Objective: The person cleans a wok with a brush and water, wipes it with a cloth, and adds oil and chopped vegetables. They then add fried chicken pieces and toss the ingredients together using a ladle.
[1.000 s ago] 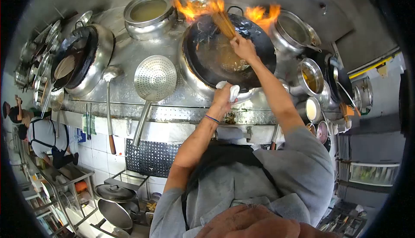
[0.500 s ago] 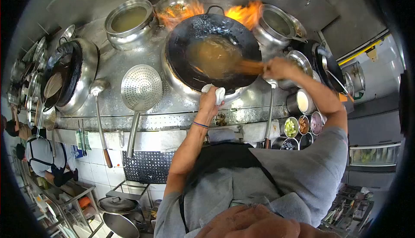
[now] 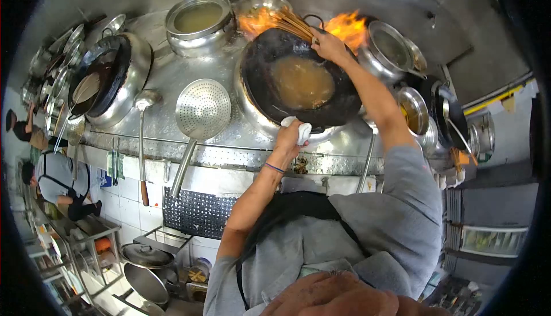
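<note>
A large black wok (image 3: pixel 258 72) sits on the burner with a shallow pool of murky brown water (image 3: pixel 304 82) in its bottom. My left hand (image 3: pixel 291 138) is closed on a folded white cloth (image 3: pixel 304 132) at the wok's near rim; the cloth hides what lies under it. In my right hand (image 3: pixel 330 46) is a bamboo wok brush (image 3: pixel 295 26), gripped at its end. Its bristles point left over the wok's far rim, next to the looped far handle (image 3: pixel 314 19).
Flames (image 3: pixel 345 30) rise behind the wok on both sides. A perforated skimmer (image 3: pixel 203 109) and a ladle (image 3: pixel 148 99) lie to the left. Metal pots of liquid (image 3: pixel 198 39) stand behind. Another wok (image 3: pixel 117 81) is farther left. Co-workers (image 3: pixel 60 172) are at the far left.
My right hand has swung the brush up from the water to the wok's far rim. My left hand stays at the near rim. The view has shifted, so the stove appears farther right.
</note>
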Demonstrator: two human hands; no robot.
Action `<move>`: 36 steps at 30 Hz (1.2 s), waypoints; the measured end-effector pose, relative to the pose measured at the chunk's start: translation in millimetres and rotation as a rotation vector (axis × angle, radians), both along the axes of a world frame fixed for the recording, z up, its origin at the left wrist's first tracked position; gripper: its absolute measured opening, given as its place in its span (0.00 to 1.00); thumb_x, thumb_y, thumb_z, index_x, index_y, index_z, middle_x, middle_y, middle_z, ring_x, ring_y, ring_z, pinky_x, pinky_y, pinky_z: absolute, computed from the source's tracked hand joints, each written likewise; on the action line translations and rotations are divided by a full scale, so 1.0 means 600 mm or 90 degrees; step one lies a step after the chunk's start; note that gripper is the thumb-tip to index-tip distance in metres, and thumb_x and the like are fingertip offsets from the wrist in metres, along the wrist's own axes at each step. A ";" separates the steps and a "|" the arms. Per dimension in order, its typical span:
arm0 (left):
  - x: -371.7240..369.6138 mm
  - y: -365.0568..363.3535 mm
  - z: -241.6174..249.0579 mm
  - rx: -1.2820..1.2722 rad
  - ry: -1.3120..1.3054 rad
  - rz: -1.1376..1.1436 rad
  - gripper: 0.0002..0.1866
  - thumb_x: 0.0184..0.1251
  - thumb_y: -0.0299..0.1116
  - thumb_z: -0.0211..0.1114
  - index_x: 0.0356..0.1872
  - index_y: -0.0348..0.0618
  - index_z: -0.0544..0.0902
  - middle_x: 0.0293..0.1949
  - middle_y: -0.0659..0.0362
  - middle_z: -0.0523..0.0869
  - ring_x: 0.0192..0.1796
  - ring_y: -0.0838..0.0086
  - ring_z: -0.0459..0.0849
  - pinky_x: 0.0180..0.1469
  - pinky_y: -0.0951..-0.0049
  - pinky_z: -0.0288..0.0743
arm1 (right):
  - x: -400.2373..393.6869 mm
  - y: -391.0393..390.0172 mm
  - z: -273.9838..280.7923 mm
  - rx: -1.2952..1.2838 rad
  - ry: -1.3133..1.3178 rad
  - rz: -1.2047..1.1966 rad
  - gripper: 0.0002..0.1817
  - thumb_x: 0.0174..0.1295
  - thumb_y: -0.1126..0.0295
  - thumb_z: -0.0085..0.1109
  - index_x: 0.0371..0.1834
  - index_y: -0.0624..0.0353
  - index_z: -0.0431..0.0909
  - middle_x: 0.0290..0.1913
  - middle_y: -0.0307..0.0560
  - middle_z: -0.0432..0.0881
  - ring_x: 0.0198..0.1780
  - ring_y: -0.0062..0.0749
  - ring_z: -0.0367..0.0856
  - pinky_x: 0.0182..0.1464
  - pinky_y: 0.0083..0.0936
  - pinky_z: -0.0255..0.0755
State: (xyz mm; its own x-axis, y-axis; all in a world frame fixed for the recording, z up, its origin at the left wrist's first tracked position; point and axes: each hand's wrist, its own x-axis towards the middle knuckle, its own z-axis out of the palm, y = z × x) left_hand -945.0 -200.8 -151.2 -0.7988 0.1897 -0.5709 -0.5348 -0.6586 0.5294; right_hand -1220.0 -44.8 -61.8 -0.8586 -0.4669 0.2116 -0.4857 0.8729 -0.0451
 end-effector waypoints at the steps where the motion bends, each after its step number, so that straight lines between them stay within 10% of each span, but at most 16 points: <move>1: -0.006 -0.001 -0.001 0.008 0.023 0.006 0.06 0.65 0.34 0.56 0.34 0.44 0.76 0.27 0.59 0.80 0.25 0.71 0.78 0.18 0.69 0.72 | 0.016 -0.023 0.000 -0.050 0.027 -0.064 0.30 0.65 0.56 0.50 0.70 0.47 0.60 0.40 0.66 0.82 0.43 0.63 0.82 0.45 0.53 0.75; 6: -0.008 0.000 0.017 -0.020 -0.035 0.020 0.06 0.65 0.35 0.56 0.34 0.44 0.77 0.25 0.59 0.80 0.24 0.70 0.78 0.18 0.68 0.72 | 0.117 -0.010 -0.117 -0.088 -0.173 -0.287 0.33 0.63 0.57 0.54 0.71 0.43 0.57 0.49 0.71 0.79 0.47 0.62 0.81 0.51 0.50 0.75; 10: -0.008 0.000 0.004 -0.014 -0.016 -0.015 0.07 0.65 0.36 0.57 0.34 0.45 0.77 0.25 0.59 0.80 0.25 0.70 0.78 0.19 0.68 0.72 | 0.275 0.007 0.016 -0.079 -0.350 -0.234 0.31 0.60 0.56 0.56 0.69 0.41 0.66 0.47 0.59 0.83 0.49 0.56 0.82 0.54 0.47 0.74; 17: -0.012 -0.007 -0.002 0.003 0.004 -0.047 0.08 0.66 0.37 0.55 0.34 0.45 0.77 0.27 0.60 0.81 0.26 0.70 0.79 0.21 0.68 0.71 | 0.367 0.194 0.110 0.227 -0.168 -0.360 0.20 0.58 0.56 0.55 0.52 0.50 0.81 0.45 0.57 0.84 0.49 0.54 0.83 0.56 0.43 0.75; 20: -0.011 -0.006 -0.003 0.000 0.006 -0.041 0.07 0.63 0.36 0.58 0.36 0.44 0.78 0.26 0.59 0.82 0.25 0.70 0.81 0.18 0.67 0.70 | 0.331 0.249 0.134 0.175 -0.093 -0.564 0.26 0.61 0.56 0.54 0.63 0.50 0.73 0.48 0.59 0.83 0.51 0.56 0.81 0.57 0.46 0.73; 26: -0.010 -0.007 0.005 0.007 0.019 -0.046 0.05 0.65 0.35 0.54 0.34 0.48 0.76 0.25 0.60 0.78 0.26 0.69 0.78 0.20 0.68 0.70 | 0.309 0.188 0.104 -0.109 -0.040 -0.450 0.30 0.63 0.54 0.54 0.71 0.41 0.64 0.51 0.59 0.82 0.55 0.57 0.79 0.58 0.49 0.71; 32: -0.015 -0.011 0.003 -0.001 0.009 -0.052 0.06 0.64 0.36 0.56 0.35 0.47 0.77 0.27 0.60 0.81 0.26 0.70 0.80 0.21 0.67 0.71 | 0.197 0.130 -0.087 0.015 -0.143 -0.318 0.30 0.61 0.52 0.56 0.68 0.41 0.67 0.51 0.58 0.82 0.52 0.56 0.80 0.54 0.49 0.73; 34: -0.008 -0.009 0.007 -0.008 0.001 -0.012 0.07 0.63 0.36 0.58 0.34 0.45 0.79 0.27 0.59 0.82 0.26 0.71 0.80 0.19 0.67 0.70 | 0.235 0.064 0.017 -0.103 -0.345 -0.302 0.28 0.61 0.50 0.55 0.65 0.44 0.72 0.52 0.56 0.82 0.52 0.55 0.81 0.54 0.48 0.74; 36: -0.013 -0.015 0.002 -0.014 0.020 -0.050 0.06 0.66 0.37 0.56 0.37 0.48 0.77 0.28 0.60 0.82 0.29 0.69 0.81 0.22 0.66 0.73 | 0.185 0.053 -0.041 -0.106 -0.168 -0.335 0.30 0.61 0.49 0.54 0.65 0.46 0.70 0.52 0.59 0.81 0.53 0.57 0.80 0.55 0.49 0.74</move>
